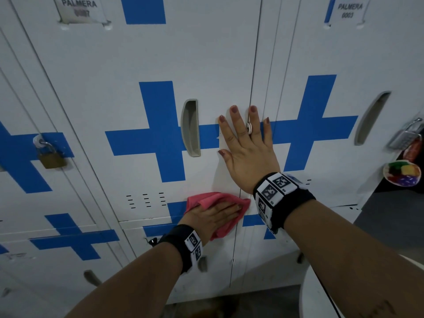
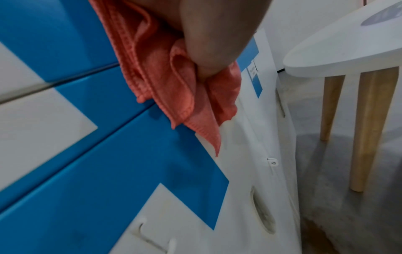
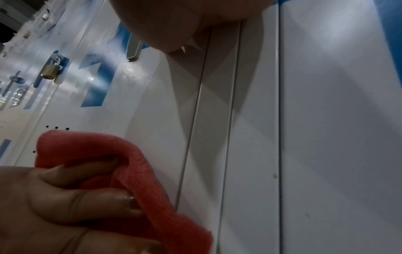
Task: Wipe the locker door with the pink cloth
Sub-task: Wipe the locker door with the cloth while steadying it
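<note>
The white locker door [image 1: 110, 72] carries a blue cross, and a grey recessed handle [image 1: 190, 127] sits at its middle. My left hand [image 1: 215, 216] presses the bunched pink cloth [image 1: 207, 198] against the door's lower right corner, just above the seam to the locker below. Its fingers lie across the cloth [image 3: 93, 146], and folds bunch under the palm [image 2: 165, 82]. My right hand [image 1: 247, 152] lies flat with fingers spread on the door's right edge, over the hasp ring, holding nothing.
A brass padlock [image 1: 51, 154] hangs on the locker to the left. The right locker carries a silver padlock [image 1: 407, 134] and a colourful charm [image 1: 401, 173]. A white table [image 2: 348, 51] on wooden legs stands close at my right.
</note>
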Demonstrator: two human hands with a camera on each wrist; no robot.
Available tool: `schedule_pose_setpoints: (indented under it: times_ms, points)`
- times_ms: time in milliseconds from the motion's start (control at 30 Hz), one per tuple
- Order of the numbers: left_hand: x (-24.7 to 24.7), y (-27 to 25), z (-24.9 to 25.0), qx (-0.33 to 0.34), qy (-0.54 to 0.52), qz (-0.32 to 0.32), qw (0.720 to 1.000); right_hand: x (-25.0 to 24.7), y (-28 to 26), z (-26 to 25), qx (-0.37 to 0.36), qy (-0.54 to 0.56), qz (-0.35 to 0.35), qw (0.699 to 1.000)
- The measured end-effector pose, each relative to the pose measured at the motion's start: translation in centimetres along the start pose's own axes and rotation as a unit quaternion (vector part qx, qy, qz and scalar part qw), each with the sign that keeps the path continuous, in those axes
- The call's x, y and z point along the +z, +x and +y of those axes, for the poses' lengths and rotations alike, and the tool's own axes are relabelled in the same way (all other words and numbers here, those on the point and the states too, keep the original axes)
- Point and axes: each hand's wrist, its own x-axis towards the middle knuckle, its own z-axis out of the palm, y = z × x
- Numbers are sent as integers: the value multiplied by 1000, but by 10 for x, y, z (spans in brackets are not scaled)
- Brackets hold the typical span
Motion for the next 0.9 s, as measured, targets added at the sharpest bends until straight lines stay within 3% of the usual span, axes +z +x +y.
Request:
schedule_pose_setpoints:
  times_ms: [467, 900]
  points:
    - [4, -21, -18, 22, 15, 1, 1000, -1, -1, 3, -9, -9, -5, 1000]
    - [26, -68, -41, -13, 8, -54, 998, -2, -2, 3, -8, -12, -9, 1000]
